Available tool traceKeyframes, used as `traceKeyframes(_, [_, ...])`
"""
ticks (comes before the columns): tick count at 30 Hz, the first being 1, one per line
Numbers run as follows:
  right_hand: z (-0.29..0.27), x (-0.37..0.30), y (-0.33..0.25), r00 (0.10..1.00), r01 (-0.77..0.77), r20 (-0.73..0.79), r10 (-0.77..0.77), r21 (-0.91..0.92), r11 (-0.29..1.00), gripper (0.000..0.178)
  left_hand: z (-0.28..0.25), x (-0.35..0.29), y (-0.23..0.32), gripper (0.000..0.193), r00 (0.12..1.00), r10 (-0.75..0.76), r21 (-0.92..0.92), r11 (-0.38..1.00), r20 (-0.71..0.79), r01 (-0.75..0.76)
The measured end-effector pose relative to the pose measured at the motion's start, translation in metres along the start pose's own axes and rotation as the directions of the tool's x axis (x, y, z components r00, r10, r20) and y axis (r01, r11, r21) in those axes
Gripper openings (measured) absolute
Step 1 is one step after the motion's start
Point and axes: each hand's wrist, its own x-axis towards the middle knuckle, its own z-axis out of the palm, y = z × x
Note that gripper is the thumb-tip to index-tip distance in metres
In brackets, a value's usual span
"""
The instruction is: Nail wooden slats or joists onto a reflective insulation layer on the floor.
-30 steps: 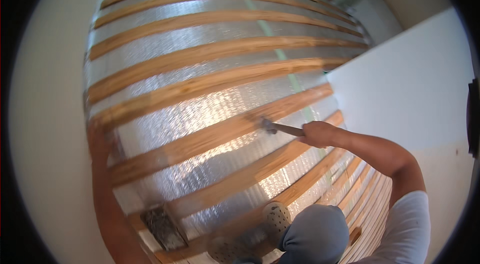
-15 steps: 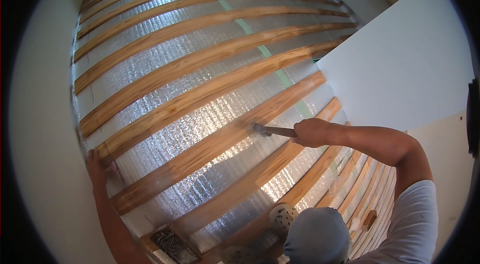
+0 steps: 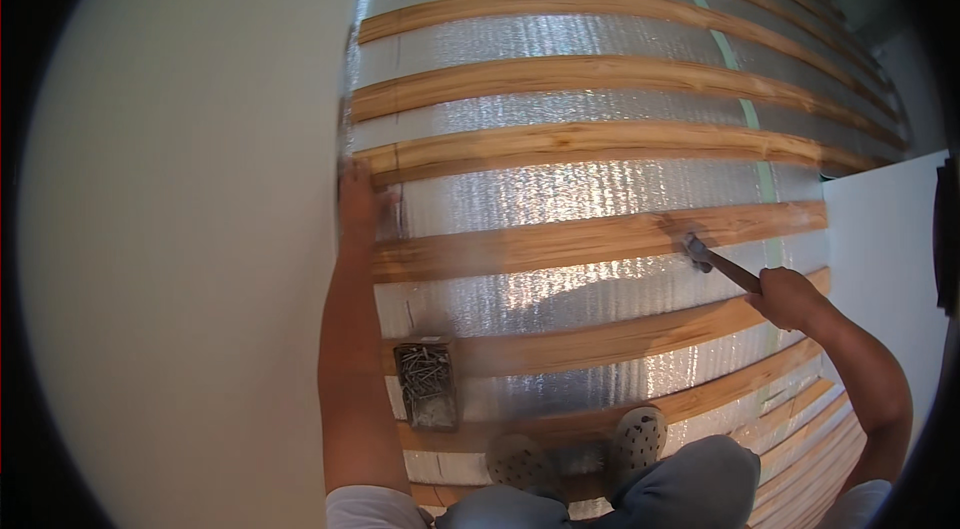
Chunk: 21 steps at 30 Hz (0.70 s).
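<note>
My right hand [image 3: 788, 300] is wrapped round the wooden handle of a hammer [image 3: 738, 274]. Its grey metal head is at the near edge of a long wooden batten [image 3: 560, 243], over the silver foil sheet [image 3: 590, 194]. By the pale wall, my left hand [image 3: 360, 201] reaches to the left end of the batten [image 3: 560, 147] one row farther off. Its fingers look stretched out and touch or nearly touch that end; the fingertips are partly hidden and somewhat blurred.
Near my left forearm a small open box [image 3: 428, 384] of nails or screws rests on the battens. Parallel battens cross the foil floor, with a green tape strip [image 3: 766, 184]. The wall [image 3: 210, 229] borders the left, and a white panel [image 3: 885, 214] the right. My feet wear perforated clogs [image 3: 638, 437].
The view has turned left, so the battens run more level and the wall fills more of the picture. Both hands stay at about the same battens; the hammer remains in my right hand.
</note>
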Motion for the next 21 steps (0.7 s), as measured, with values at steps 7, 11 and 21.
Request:
traceKeyframes(7, [-0.012,-0.007,-0.016,0.998,-0.043,0.052,0.041,0.039,0.998,0.037,-0.005,-0.011,-0.006,0.089,0.998,-0.065,-0.116,0.991,-0.014,0.062])
traceKeyframes(11, [-0.01,-0.003,-0.011,1.0,-0.01,0.029,0.009,0.013,1.0,0.036,-0.009,-0.007,0.001,0.09,0.996,-0.085,-0.093,0.992,0.021,0.086])
traceKeyframes(21, [-0.011,0.003,-0.012,0.996,0.084,0.029,-0.083,-0.007,0.996,0.034,-0.016,-0.028,-0.01,0.069,0.993,0.026,-0.043,0.999,-0.116,-0.032])
